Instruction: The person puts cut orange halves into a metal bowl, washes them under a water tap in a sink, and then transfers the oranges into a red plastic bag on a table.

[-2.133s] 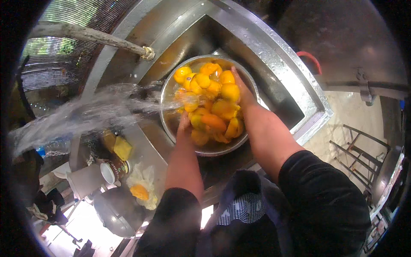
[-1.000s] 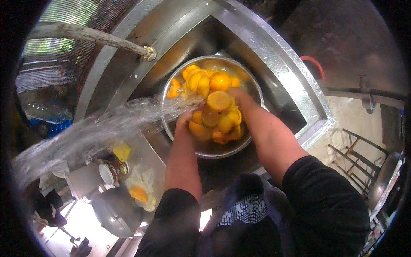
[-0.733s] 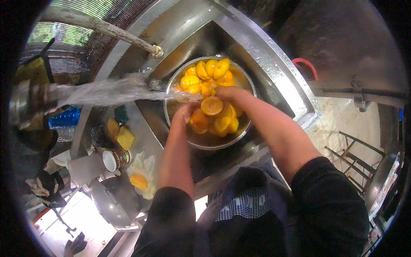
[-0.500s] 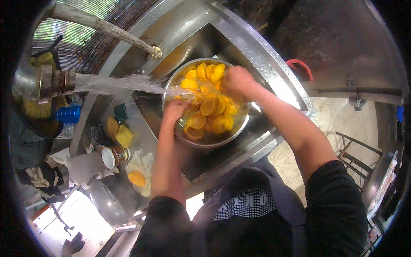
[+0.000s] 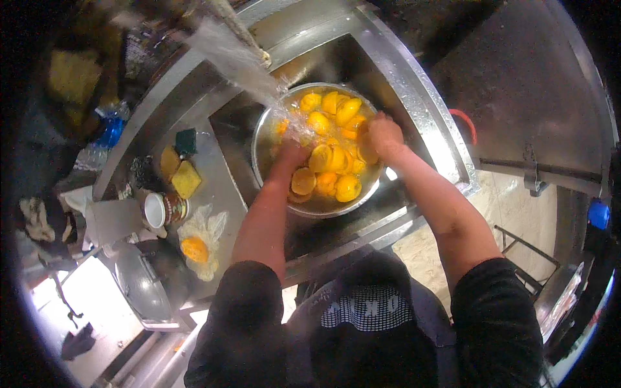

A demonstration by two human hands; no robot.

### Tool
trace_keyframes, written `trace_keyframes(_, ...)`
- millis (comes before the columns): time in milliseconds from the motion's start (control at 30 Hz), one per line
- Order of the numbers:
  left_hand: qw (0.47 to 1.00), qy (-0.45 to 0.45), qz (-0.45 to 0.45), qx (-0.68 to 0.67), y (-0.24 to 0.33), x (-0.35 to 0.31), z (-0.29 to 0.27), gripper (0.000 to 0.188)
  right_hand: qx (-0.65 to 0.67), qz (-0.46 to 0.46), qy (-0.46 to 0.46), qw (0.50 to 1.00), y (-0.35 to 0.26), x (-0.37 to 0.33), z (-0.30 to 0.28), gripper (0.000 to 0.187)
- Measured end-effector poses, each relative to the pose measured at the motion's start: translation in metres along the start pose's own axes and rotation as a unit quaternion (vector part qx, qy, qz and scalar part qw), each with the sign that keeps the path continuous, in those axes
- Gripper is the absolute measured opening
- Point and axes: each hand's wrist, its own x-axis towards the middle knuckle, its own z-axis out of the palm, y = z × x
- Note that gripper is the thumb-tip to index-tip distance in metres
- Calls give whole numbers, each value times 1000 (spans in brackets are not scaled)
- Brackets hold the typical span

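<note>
A round metal bowl (image 5: pixel 257 161) stands in the sink, filled with water and several yellow-orange citrus halves (image 5: pixel 348 187). My left hand (image 5: pixel 292 152) reaches into the water at the bowl's left side, its fingers hidden by splashing and blur. At the right rim is my right hand (image 5: pixel 386 136), its fingers curled beside a citrus half (image 5: pixel 367 147). What those fingers grip, if anything, is hidden. A thick stream of water (image 5: pixel 242 71) falls from the upper left into the bowl near my left hand.
The metal sink (image 5: pixel 330 242) surrounds the bowl. On the left ledge lie a yellow sponge (image 5: pixel 186 180), a dark green scouring pad (image 5: pixel 185 141), a tub (image 5: pixel 165 209) on its side and a plastic bag (image 5: pixel 206 226) with an orange piece (image 5: pixel 194 249). A pipe (image 5: pixel 236 22) crosses above.
My left hand has moved deeper into the bowl. My right hand has shifted right and nearer, to the rim. The view has turned, so the water stream now slants downward.
</note>
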Motion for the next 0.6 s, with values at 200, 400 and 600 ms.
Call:
trace_keyframes(200, 747, 151, -146, -631, 44, 17, -70, 39, 295, -73, 13, 953, -87, 37, -75, 27)
trace_keyframes(400, 946, 19, -176, -273, 92, -63, -47, 67, 407, -89, -3, 909, -95, 10, -77, 23)
trace_keyframes(600, 974, -61, -191, -110, 90, -78, -38, 99, 351, -93, 59, 930, -60, -10, -100, 21)
